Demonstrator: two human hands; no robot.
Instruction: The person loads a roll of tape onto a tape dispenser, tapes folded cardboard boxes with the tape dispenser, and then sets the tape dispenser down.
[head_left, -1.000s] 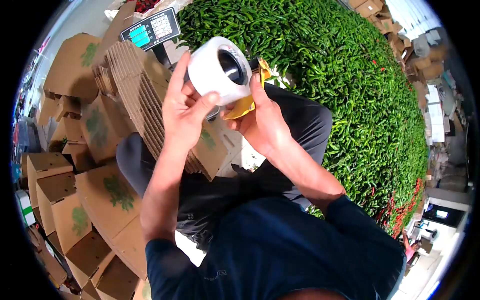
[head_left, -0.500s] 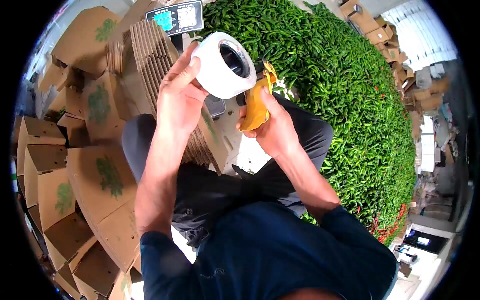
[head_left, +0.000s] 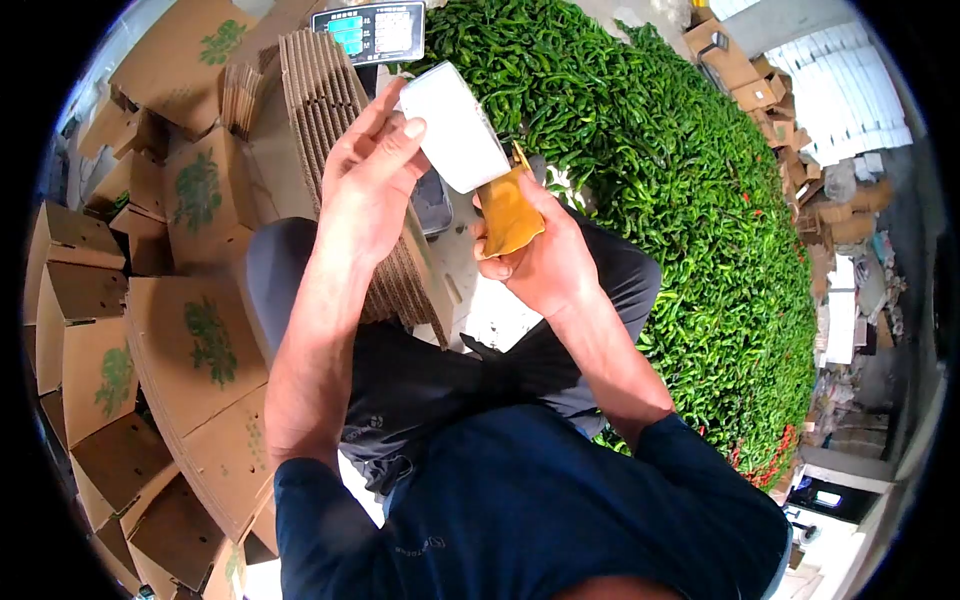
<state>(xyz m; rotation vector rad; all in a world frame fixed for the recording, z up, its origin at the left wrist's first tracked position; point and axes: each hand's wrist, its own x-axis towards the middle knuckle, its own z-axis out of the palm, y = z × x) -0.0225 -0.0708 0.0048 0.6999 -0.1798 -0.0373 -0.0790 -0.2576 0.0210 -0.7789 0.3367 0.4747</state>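
Observation:
My left hand [head_left: 375, 175] is closed on the left side of a wide roll of white tape [head_left: 455, 128], thumb across its outer face. The roll is turned so that its broad outer surface shows and its core is hidden. Against the roll's lower right edge is a yellow tape dispenser [head_left: 512, 215], gripped in my right hand [head_left: 552, 255] with the thumb on top. Where roll and dispenser join cannot be made out. Both hands are raised above my lap, close together.
Flattened cardboard boxes [head_left: 318, 100] stand in a stack beyond my left hand, near a scale display [head_left: 370, 33]. Open cartons [head_left: 110, 370] crowd the left. A large heap of green peppers [head_left: 700, 250] covers the right. More boxes [head_left: 750, 75] lie at the far right.
The tape roll has turned so its core no longer shows. The yellow dispenser has tilted with my right hand, which remains close to the roll.

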